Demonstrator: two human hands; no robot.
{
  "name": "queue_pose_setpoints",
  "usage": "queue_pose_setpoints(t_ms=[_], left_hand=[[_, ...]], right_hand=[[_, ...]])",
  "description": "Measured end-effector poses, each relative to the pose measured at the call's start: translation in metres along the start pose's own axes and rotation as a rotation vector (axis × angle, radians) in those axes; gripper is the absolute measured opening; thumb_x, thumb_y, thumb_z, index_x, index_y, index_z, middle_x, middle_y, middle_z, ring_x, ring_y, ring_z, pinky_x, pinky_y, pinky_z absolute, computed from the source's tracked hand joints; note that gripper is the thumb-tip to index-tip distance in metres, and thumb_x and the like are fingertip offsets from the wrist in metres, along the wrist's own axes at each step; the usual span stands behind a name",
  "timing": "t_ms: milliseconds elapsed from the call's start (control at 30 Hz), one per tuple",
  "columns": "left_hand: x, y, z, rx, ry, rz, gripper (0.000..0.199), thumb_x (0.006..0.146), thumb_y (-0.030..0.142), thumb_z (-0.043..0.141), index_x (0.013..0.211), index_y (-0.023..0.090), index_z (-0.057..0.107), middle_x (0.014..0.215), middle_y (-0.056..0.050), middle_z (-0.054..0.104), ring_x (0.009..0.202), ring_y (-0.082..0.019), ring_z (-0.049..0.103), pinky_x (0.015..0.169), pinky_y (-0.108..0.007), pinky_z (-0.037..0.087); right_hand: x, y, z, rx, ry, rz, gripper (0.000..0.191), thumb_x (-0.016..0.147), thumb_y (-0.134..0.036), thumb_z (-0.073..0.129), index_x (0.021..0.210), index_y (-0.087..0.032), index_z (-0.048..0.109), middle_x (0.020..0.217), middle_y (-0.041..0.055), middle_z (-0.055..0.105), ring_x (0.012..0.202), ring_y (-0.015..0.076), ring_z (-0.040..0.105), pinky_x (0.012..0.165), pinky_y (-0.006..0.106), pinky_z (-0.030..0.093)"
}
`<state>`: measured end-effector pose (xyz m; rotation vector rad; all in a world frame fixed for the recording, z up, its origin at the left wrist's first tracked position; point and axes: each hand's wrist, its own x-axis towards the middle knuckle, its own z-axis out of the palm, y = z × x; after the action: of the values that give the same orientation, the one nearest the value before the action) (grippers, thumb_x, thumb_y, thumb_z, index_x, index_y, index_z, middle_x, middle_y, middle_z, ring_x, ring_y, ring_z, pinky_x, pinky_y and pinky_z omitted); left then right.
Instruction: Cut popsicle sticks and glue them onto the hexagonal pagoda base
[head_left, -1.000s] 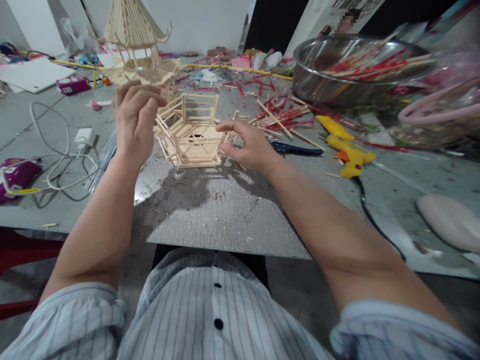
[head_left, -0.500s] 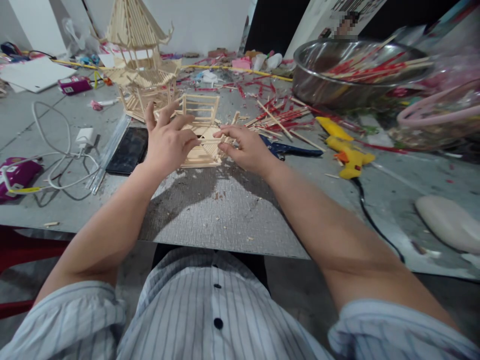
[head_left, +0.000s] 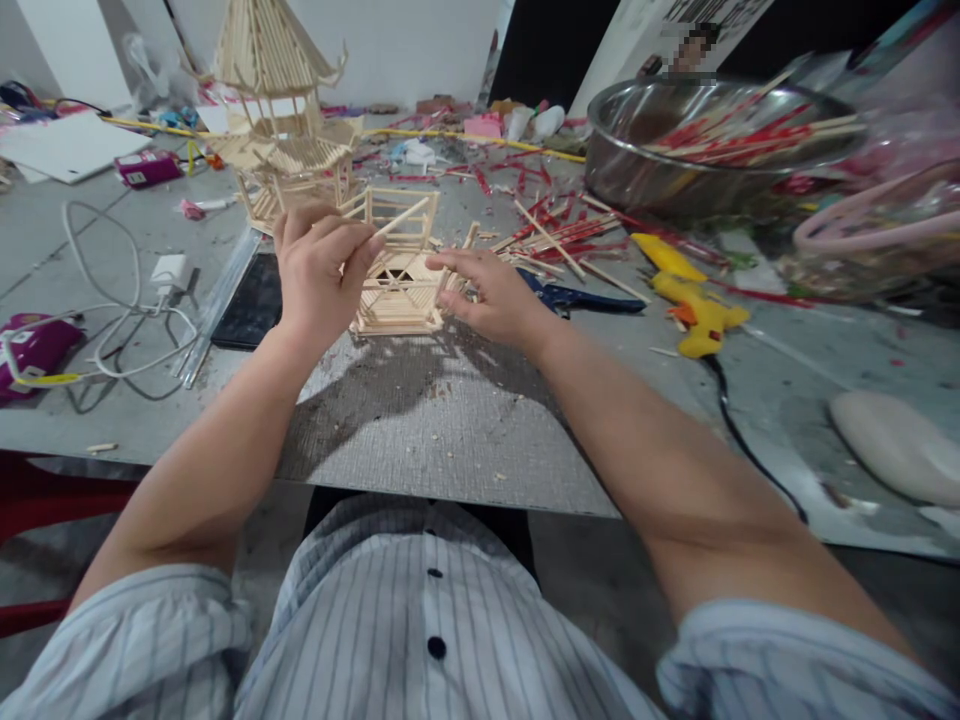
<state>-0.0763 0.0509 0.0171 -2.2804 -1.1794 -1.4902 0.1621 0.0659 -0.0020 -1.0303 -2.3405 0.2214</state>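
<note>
My left hand [head_left: 322,262] is closed, pinching a thin wooden stick [head_left: 405,215] between thumb and fingers. The stick slants up to the right above a small frame of wooden sticks [head_left: 397,322]. That frame has a floor with a dark opening in it and upright posts with rails. At the frame's right side is my right hand [head_left: 487,295], thumb and fingers apart, the tips at or against its edge; exact contact is unclear. Behind my left hand stands a wooden stick pagoda [head_left: 274,60] with tiered roofs.
A phone [head_left: 247,305] lies left of the frame, beside a white charger [head_left: 171,275] with cable. To the right are loose sticks [head_left: 555,240], blue-handled pliers [head_left: 592,300] and a yellow glue gun [head_left: 701,320]. A metal basin [head_left: 622,180] holds red-wrapped sticks.
My left hand has closed from spread fingers and drawn back slightly left, with a thin stick now visible in its pinch. My right hand has stayed nearly still at the frame.
</note>
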Motion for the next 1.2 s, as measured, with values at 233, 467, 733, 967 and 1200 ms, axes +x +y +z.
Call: queue_pose_setpoints(t_ms=[233,467,733,967,1200], left_hand=[[0.003,-0.003,-0.002,-0.036,0.103,0.021,0.033,0.099,0.049,0.048,0.093,0.021,0.065,0.074,0.0,0.067,0.083,-0.017,0.057,0.09,-0.035,0.042],[0.002,0.021,-0.003,-0.138,0.074,-0.027,0.036,0.1,0.05,0.042,0.092,0.022,0.064,0.064,0.001,0.063,0.067,-0.014,0.06,0.067,-0.028,0.045],[-0.009,0.067,0.005,-0.558,-0.502,-0.256,0.025,0.1,0.031,0.044,0.088,0.015,0.059,0.056,0.003,0.06,0.041,-0.006,0.044,0.044,-0.018,0.036],[-0.008,0.085,0.014,-0.788,-0.807,-0.635,0.019,0.101,0.016,0.04,0.089,0.014,0.055,0.057,0.002,0.06,0.037,-0.004,0.042,0.038,-0.015,0.032],[-0.006,0.096,0.022,-0.742,-0.867,-0.656,0.015,0.097,0.011,0.049,0.082,0.015,0.052,0.055,0.005,0.057,0.037,-0.004,0.045,0.038,-0.014,0.036]], right_hand=[[0.001,-0.005,-0.004,-0.043,-0.062,0.031,0.06,0.082,-0.017,0.051,0.14,-0.03,0.05,0.14,0.005,0.055,0.137,0.0255,0.043,0.115,0.051,0.033],[-0.001,-0.007,-0.011,0.117,0.061,0.052,0.051,0.084,-0.02,0.053,0.135,-0.028,0.054,0.136,0.0043,0.059,0.133,0.0251,0.048,0.114,0.051,0.034],[-0.005,-0.015,-0.04,0.781,0.211,0.089,0.029,0.085,-0.041,0.063,0.105,-0.02,0.065,0.091,0.0021,0.071,0.084,0.0143,0.067,0.083,0.033,0.056],[-0.03,-0.019,-0.041,0.841,0.129,0.216,0.011,0.08,-0.031,0.071,0.084,-0.021,0.068,0.072,-0.0009,0.066,0.065,0.0118,0.063,0.066,0.029,0.056],[-0.047,-0.003,-0.049,0.558,0.188,0.294,0.023,0.082,-0.041,0.066,0.095,-0.022,0.065,0.084,0.0023,0.069,0.074,0.0158,0.065,0.073,0.035,0.055]])
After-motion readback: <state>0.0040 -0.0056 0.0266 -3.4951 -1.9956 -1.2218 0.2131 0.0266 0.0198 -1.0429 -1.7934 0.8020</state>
